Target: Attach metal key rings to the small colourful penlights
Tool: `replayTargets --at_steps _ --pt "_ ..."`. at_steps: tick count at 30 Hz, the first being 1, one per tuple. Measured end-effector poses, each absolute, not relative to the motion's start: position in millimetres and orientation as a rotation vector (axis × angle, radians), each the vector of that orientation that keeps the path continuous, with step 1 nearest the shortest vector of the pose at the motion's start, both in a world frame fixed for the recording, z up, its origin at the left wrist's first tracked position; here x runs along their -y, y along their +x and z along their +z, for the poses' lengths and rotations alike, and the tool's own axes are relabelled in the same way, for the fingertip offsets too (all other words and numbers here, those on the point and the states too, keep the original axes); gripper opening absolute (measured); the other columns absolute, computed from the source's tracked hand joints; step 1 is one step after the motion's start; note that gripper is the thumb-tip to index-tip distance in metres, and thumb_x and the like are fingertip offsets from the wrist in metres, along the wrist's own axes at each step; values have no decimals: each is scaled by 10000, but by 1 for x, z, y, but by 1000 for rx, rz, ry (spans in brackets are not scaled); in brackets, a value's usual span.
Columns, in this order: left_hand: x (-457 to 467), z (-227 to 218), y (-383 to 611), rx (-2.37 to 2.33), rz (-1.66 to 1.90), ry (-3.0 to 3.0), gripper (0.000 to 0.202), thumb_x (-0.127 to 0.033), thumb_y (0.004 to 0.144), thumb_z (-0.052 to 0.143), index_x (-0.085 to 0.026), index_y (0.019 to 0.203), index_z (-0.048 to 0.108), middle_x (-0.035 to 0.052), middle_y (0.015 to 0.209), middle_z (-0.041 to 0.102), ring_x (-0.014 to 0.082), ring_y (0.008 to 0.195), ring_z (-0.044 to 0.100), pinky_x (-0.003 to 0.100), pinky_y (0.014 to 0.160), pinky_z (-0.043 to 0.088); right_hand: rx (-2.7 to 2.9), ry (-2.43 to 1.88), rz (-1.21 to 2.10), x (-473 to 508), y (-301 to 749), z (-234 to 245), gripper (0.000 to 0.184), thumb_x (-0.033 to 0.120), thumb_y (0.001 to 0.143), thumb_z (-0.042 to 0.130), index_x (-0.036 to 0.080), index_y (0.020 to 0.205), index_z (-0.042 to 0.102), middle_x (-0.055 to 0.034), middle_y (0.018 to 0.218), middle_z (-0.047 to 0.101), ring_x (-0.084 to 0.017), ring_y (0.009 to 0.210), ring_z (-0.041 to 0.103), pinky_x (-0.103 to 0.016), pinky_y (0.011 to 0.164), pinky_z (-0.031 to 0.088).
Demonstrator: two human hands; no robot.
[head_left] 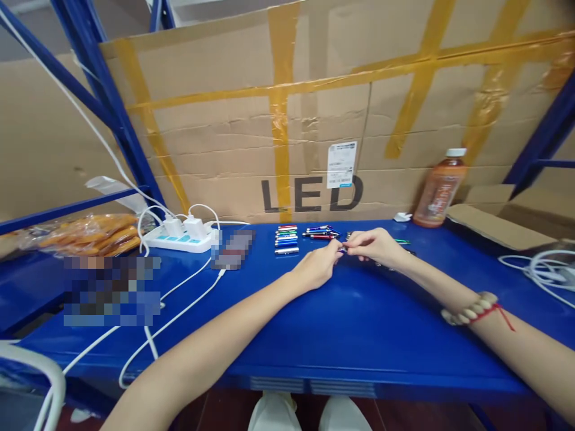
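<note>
Above the blue table, my left hand (317, 264) and my right hand (377, 246) meet fingertip to fingertip. Both pinch a small blue piece with a shiny part (342, 250), perhaps a pen part; most of it is hidden by the fingers. Just left of the hands lies a neat stack of short coloured metal tubes (286, 242): red, green, blue and silver. Between that stack and my fingers are some pens, among them a red pen (320, 237) and blue ones. A green slim piece (403, 242) and other small dark pieces lie partly hidden behind my right hand.
At the left stand a white power strip (179, 239) with plugs and cables, a phone (234, 248) on a cable, and plastic-wrapped orange packs (94, 232). A drink bottle (440, 188) and a coiled white cable (550, 269) are at the right. A large cardboard sheet (215, 143) backs the table.
</note>
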State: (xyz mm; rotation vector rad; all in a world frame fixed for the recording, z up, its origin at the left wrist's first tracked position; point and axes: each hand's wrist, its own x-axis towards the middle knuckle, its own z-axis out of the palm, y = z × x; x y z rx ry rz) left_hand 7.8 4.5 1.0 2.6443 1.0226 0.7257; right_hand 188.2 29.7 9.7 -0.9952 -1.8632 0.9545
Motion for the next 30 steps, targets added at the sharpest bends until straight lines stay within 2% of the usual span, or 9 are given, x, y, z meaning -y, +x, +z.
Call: replayTargets --at_steps 5,11,20,30 --pt "-6 -1 9 -1046 743 2669 141 -205 884 248 -176 908 384 34 801 567 153 688 555 251 625 412 1892 -981 909 -26 186 13 369 434 515 702 90 615 615 -26 651 557 -35 429 443 -168 389 354" --pt "-9 -4 10 -1115 812 2686 169 -193 866 299 -183 971 431 44 842 593 172 761 577 261 672 423 1913 -984 842 -24 184 17 369 434 502 701 87 579 602 -33 631 578 -40 438 453 -170 424 363" --pt "-6 -1 10 -1133 1018 2683 178 -181 853 339 -184 973 471 49 932 612 166 845 582 261 721 443 1889 -1061 766 -16 176 18 373 451 615 610 82 665 636 -45 608 590 -47 439 450 -161 421 349" --pt "-6 -3 9 -1181 1097 2783 183 -162 856 346 -178 977 483 52 960 613 172 886 577 278 750 452 1859 -1050 795 -19 173 14 411 476 587 618 73 664 638 -51 622 594 -36 424 429 -154 405 340"
